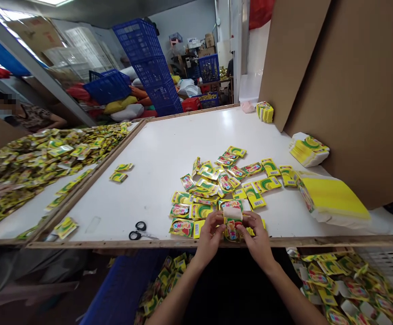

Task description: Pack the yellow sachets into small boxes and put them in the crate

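Both hands closed on one small packet (232,224) at the near edge of the surface (155,153); left hand (210,237) pinches its left side, right hand (257,239) its right; looks like early progress; many loose sachets (223,180) lie unsorted just beyond; flat yellow stack (331,196) to the right; scissors (140,230) left; blue crates (149,63) far back.

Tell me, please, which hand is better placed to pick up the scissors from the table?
Probably the left. The scissors lie on the table just outside the left hand, while the right hand sits farther off. Both hands grip one packet.
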The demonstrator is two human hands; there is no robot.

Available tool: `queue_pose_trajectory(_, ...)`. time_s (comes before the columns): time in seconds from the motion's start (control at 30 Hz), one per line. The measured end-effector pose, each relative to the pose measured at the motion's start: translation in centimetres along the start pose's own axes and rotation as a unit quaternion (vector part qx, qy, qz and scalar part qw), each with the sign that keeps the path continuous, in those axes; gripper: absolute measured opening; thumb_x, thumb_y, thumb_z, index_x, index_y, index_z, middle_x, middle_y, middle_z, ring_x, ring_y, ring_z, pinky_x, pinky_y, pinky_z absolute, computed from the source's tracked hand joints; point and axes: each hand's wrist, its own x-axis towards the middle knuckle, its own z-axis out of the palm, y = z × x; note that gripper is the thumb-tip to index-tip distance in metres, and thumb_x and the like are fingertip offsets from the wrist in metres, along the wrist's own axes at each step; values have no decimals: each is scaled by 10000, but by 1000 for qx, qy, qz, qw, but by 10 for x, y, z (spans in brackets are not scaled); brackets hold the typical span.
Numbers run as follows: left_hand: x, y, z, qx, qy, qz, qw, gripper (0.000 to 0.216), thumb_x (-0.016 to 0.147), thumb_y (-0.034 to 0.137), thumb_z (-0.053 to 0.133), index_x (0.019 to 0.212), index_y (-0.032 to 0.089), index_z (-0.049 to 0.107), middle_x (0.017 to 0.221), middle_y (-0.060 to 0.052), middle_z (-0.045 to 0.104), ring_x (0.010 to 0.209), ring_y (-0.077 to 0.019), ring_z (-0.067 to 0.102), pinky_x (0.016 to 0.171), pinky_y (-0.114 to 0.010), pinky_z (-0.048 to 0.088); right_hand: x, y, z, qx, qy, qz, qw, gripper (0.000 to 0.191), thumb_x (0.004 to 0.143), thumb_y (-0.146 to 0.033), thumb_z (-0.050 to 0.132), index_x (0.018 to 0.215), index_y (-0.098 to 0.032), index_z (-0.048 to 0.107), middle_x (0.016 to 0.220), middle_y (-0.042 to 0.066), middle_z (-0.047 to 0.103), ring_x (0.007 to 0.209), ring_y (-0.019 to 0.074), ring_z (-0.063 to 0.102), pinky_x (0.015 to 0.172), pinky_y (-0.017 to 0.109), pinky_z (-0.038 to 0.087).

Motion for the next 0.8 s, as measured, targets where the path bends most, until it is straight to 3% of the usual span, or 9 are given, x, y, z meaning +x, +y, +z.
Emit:
queue_pose_trajectory(0.1, 0, -4, 0, 0, 0, -5, 1000, 340, 849, 251, 564, 1184, 231, 509, 972, -50, 628, 941, -184, 607, 843, -316, 484, 1, 5, -4, -11, -7, -6, 1000, 281, 861, -338, 553, 1121, -241, 517, 1095, 81, 634, 957, 216, 647, 811, 354, 536)
queue_pose_trajectory(0.2, 3, -3, -5, 5, -16, -5, 1000, 327, 857, 259, 554, 1182, 231, 530, 987, -55, 625, 934, -182, 604, 821, -304, 490, 4, 7, -6, -23, -27, -4, 999, 315, 859, -349, 552, 1152, -247, 498, 989, 62, 666, 899, 217, 661, 792, 360, 537)
queue_pose_trajectory(0.37, 4, -5, -10, 29, -24, -4, 999, 230, 846, 295, 567, 1053, 210, 621, 1061, -78, 629, 936, -196, 604, 813, -307, 505, 13, 3, -8, -78, -77, -11, 994, 314, 873, -362, 530, 1166, -255, 491, 888, 34, 674, 837, 208, 664, 762, 347, 529)
queue_pose_trajectory(0.5, 7, -7, -9, 4, -15, -8, 1000, 197, 825, 313, 603, 979, 192, 630, 956, -68, 650, 875, -190, 620, 783, -299, 513, 18, -1, -9, -118, -107, -30, 987, 299, 888, -348, 507, 1173, -261, 502, 953, 39, 681, 860, 206, 663, 773, 348, 531)
queue_pose_trajectory(0.63, 16, -8, -4, -47, 7, 1, 999, 171, 797, 332, 642, 859, 174, 666, 1014, -82, 643, 961, -213, 613, 868, -331, 488, 21, -2, -12, -150, -126, -63, 979, 262, 904, -325, 468, 1146, -253, 538, 1047, 57, 675, 929, 217, 651, 823, 370, 522)
queue_pose_trajectory(0.8, 23, -10, 2, -132, 6, -37, 991, 288, 760, 342, 685, 992, 184, 626, 1036, -85, 667, 1000, -224, 619, 871, -344, 486, 26, -5, -16, -121, -115, -61, 984, 197, 887, -337, 493, 1028, -251, 601, 973, 34, 692, 831, 195, 665, 760, 323, 541)
